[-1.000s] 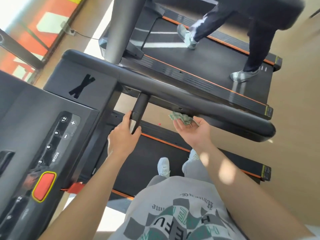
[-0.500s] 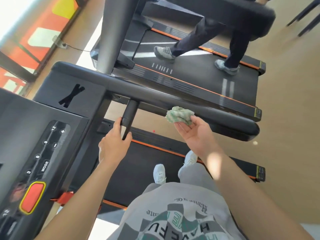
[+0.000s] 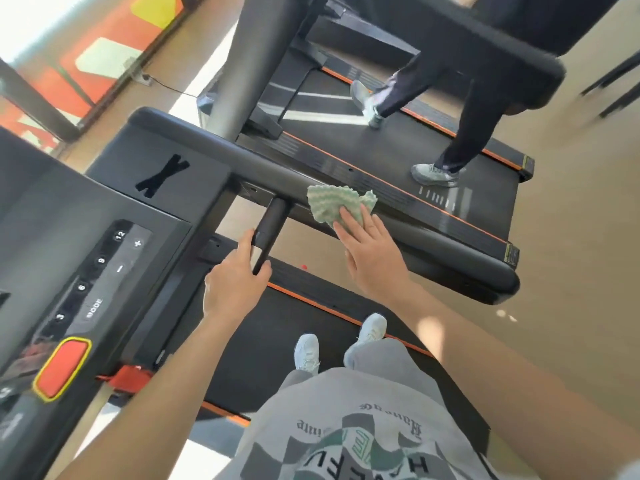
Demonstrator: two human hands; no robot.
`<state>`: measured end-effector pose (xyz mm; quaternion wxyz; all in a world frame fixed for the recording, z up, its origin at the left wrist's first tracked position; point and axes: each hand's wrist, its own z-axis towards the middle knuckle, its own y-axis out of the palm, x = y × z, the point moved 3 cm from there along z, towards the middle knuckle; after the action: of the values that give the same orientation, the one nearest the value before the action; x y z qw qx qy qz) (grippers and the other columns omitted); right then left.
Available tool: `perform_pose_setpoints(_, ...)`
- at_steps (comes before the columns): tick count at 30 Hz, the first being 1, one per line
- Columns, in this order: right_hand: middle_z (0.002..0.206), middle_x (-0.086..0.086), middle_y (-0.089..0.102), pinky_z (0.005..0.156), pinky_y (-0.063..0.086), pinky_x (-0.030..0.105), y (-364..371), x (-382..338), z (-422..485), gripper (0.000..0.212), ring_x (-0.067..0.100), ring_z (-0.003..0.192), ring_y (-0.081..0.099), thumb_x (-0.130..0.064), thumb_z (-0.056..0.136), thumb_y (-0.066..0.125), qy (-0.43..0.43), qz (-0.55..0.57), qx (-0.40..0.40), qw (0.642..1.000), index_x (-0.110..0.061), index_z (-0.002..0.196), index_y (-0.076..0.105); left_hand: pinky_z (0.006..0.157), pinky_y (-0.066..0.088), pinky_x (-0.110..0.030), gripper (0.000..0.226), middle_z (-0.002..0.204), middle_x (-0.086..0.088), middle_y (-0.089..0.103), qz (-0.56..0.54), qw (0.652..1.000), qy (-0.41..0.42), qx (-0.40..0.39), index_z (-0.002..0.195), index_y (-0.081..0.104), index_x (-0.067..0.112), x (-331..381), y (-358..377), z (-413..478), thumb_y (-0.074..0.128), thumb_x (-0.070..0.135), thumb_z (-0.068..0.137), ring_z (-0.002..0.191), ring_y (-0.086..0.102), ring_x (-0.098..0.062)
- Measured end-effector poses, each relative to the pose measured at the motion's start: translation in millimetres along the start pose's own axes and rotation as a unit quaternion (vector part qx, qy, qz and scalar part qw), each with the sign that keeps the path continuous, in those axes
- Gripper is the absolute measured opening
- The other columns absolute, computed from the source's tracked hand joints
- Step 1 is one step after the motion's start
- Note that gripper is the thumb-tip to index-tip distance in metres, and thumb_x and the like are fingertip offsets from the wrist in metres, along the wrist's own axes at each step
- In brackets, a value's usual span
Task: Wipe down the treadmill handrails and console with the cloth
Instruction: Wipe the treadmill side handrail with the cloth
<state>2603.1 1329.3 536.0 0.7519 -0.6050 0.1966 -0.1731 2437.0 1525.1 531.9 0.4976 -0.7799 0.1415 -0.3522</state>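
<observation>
A black handrail (image 3: 433,237) runs from the console (image 3: 69,237) toward the right. A pale green and white cloth (image 3: 329,202) lies on top of the rail. My right hand (image 3: 370,254) presses it down with straight fingers, palm down. Under the rail a short black grip bar (image 3: 268,223) sticks out toward me, and my left hand (image 3: 233,285) grips its lower end. The console at the left shows speed buttons and a red stop button (image 3: 60,368).
A second treadmill (image 3: 398,174) stands just beyond the rail, and another person's legs (image 3: 460,133) walk on it. My feet (image 3: 339,341) stand on my treadmill's belt. A thick grey post (image 3: 256,64) rises behind the rail. Tan floor lies to the right.
My right hand turned from palm up under the rail to palm down on top of it, carrying the cloth up and spreading it on the rail. The left hand stayed on the grip bar.
</observation>
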Motion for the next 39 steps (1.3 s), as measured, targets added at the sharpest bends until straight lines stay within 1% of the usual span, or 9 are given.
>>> perform_pose_setpoints(4, 0.165, 0.005, 0.029, 0.126, 0.012, 0.051, 8, -17, 24, 0.061, 0.034, 0.155, 0.014, -0.027, 0.096, 0.047, -0.104, -0.095, -0.081, 0.987, -0.010, 0.154, 0.039, 0.076, 0.052, -0.043, 0.060, 0.098, 0.000, 0.066, -0.005, 1.000, 0.005, 0.003, 0.152, 0.024, 0.034, -1, 2, 1, 0.050, 0.043, 0.099, 0.076, 0.061, -0.028)
perform_pose_setpoints(8, 0.168, 0.006, 0.022, 0.126, -0.007, 0.051, 20, -32, 38, 0.070, 0.029, 0.157, -0.009, -0.032, 0.098, 0.045, -0.149, -0.191, -0.162, 0.957, -0.007, 0.159, 0.023, 0.074, 0.049, -0.042, 0.058, 0.090, 0.001, 0.063, -0.007, 1.000, 0.006, 0.005, 0.151, 0.025, 0.035, -1, 2, 0, 0.050, 0.042, 0.099, 0.075, 0.061, -0.028)
perform_pose_setpoints(12, 0.168, 0.006, 0.020, 0.123, -0.015, 0.053, 27, -34, 28, 0.066, 0.025, 0.157, -0.002, -0.031, 0.099, 0.020, -0.167, -0.243, -0.214, 0.931, -0.005, 0.160, 0.019, 0.071, 0.043, -0.038, 0.060, 0.095, 0.001, 0.065, -0.006, 1.000, 0.008, 0.012, 0.153, 0.025, 0.034, -4, 2, 0, 0.050, 0.043, 0.099, 0.074, 0.055, -0.024)
perform_pose_setpoints(14, 0.168, 0.006, 0.020, 0.122, -0.016, 0.054, 29, -29, 17, 0.066, 0.025, 0.157, -0.001, -0.028, 0.098, 0.018, -0.160, -0.246, -0.232, 0.927, -0.006, 0.160, 0.019, 0.071, 0.042, -0.038, 0.060, 0.095, 0.002, 0.065, -0.009, 1.000, 0.007, 0.015, 0.153, 0.026, 0.034, -5, 3, 0, 0.051, 0.043, 0.099, 0.073, 0.055, -0.023)
perform_pose_setpoints(16, 0.168, 0.005, 0.020, 0.122, -0.017, 0.055, 28, -24, 5, 0.064, 0.024, 0.157, -0.002, -0.026, 0.100, 0.030, -0.139, -0.230, -0.230, 0.935, -0.008, 0.161, 0.020, 0.073, 0.043, -0.040, 0.060, 0.094, 0.001, 0.065, -0.008, 1.000, 0.008, 0.018, 0.153, 0.027, 0.034, -5, 4, 0, 0.051, 0.043, 0.099, 0.074, 0.056, -0.024)
perform_pose_setpoints(24, 0.169, 0.003, 0.019, 0.124, -0.002, 0.058, 8, -13, 1, 0.070, 0.029, 0.157, -0.004, -0.020, 0.093, 0.047, -0.097, -0.177, -0.137, 0.970, -0.012, 0.159, 0.026, 0.077, 0.050, -0.044, 0.059, 0.097, 0.000, 0.066, -0.013, 1.000, 0.009, 0.024, 0.152, 0.027, 0.034, -2, 3, -2, 0.050, 0.043, 0.099, 0.078, 0.063, -0.029)
perform_pose_setpoints(29, 0.168, 0.000, 0.022, 0.122, -0.009, 0.059, 15, -29, 16, 0.065, 0.031, 0.156, -0.010, -0.030, 0.097, 0.035, -0.098, -0.163, -0.160, 0.969, -0.012, 0.159, 0.028, 0.075, 0.053, -0.043, 0.059, 0.097, 0.001, 0.065, -0.002, 1.000, 0.009, 0.024, 0.151, 0.026, 0.035, 0, 2, -4, 0.049, 0.043, 0.097, 0.080, 0.064, -0.028)
perform_pose_setpoints(34, 0.167, 0.001, 0.025, 0.122, -0.009, 0.060, 14, -25, 11, 0.063, 0.028, 0.156, -0.011, -0.031, 0.098, 0.036, -0.098, -0.174, -0.172, 0.965, -0.011, 0.157, 0.032, 0.079, 0.053, -0.043, 0.065, 0.118, 0.003, 0.061, -0.012, 0.999, 0.025, 0.039, 0.153, 0.030, 0.031, -2, 3, -4, 0.054, 0.042, 0.093, 0.105, 0.060, -0.025)
perform_pose_setpoints(39, 0.163, 0.004, 0.032, 0.124, 0.000, 0.058, 11, -6, -16, 0.065, 0.025, 0.157, -0.002, -0.024, 0.092, 0.049, -0.092, -0.161, -0.176, 0.967, -0.008, 0.154, 0.039, 0.086, 0.051, -0.044, 0.064, 0.134, 0.002, 0.058, -0.015, 0.997, 0.051, 0.061, 0.152, 0.039, 0.024, -2, 4, -3, 0.060, 0.036, 0.093, 0.116, 0.056, -0.024)
